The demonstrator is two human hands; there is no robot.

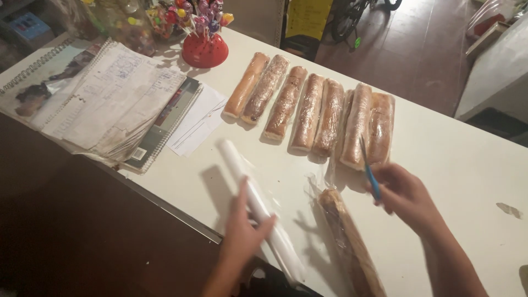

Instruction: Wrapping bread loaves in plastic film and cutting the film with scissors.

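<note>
My left hand (242,228) rests on a white roll of cling film (258,206) that lies slantwise on the white table (456,165). A sheet of film runs from the roll to a long bread loaf (349,247) lying wrapped near the front edge. My right hand (404,192) grips blue-handled scissors (369,168), blades pointing up toward the far side, just right of the loaf's upper end. Behind them, a row of several wrapped loaves (308,110) lies side by side.
Spiral notebooks and loose papers (110,99) are stacked at the left. A red holder full of lollipops (204,47) stands at the back. The table's front edge drops to a dark floor at the left. A bicycle wheel (346,16) stands beyond the table.
</note>
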